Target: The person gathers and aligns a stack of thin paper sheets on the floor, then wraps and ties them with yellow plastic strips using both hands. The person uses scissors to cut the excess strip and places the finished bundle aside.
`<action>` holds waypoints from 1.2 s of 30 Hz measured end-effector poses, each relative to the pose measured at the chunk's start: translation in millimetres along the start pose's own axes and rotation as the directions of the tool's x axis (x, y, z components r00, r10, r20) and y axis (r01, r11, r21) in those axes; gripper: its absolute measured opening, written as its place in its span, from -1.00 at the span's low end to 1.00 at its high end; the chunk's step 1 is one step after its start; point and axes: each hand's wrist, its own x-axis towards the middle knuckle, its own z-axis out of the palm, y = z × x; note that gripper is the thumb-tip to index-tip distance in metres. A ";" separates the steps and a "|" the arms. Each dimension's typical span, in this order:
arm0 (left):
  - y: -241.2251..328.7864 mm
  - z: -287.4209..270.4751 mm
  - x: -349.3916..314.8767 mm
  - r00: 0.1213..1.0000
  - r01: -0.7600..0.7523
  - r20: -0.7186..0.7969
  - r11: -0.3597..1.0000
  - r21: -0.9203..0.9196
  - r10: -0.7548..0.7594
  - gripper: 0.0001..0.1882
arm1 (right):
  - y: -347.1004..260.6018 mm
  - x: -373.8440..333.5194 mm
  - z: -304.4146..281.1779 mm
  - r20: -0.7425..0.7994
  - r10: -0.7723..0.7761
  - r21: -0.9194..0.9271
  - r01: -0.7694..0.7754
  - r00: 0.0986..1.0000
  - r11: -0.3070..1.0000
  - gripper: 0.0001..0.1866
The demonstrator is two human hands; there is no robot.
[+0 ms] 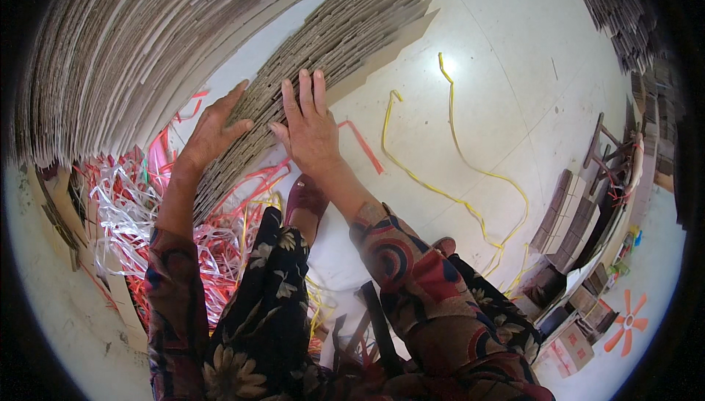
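- Nearest the lens, at the lower middle of the frame, were the person's patterned sleeves and dark flowered trousers (pixel 257 313).
- The left hand (pixel 213 133) lay flat, fingers spread, on the fanned stack of flattened cardboard sheets (pixel 345 34) in the upper centre, gripping nothing.
- The right hand (pixel 308 129) pressed palm-down on the same stack just beside it, fingers extended and close together, also clasping nothing.
- A taller pile of cardboard (pixel 132 48) filled the upper left.
- Red and white plastic straps (pixel 125 210) lay tangled at the left, under the stack's lower end.
- Yellow straps (pixel 455 188) trailed across the pale floor (pixel 514 70) to the right.
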 end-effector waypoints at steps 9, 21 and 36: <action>-30.8 -6.5 -0.6 0.997 -0.034 -0.071 0.998 -0.044 0.030 -0.25 | -3.0 0.0 -1.9 0.024 0.002 0.070 -0.003 1.000 0.998 -0.20; -21.4 -11.2 4.6 0.994 0.080 0.090 0.971 -0.224 -0.061 -0.20 | 0.2 -0.9 -0.9 0.016 0.002 0.038 -0.003 1.000 0.999 -0.16; -50.3 -12.5 5.1 0.980 0.147 0.174 0.940 -0.308 -0.096 -0.18 | 7.5 -4.8 15.4 -0.030 0.047 0.068 -0.045 0.998 0.997 -0.13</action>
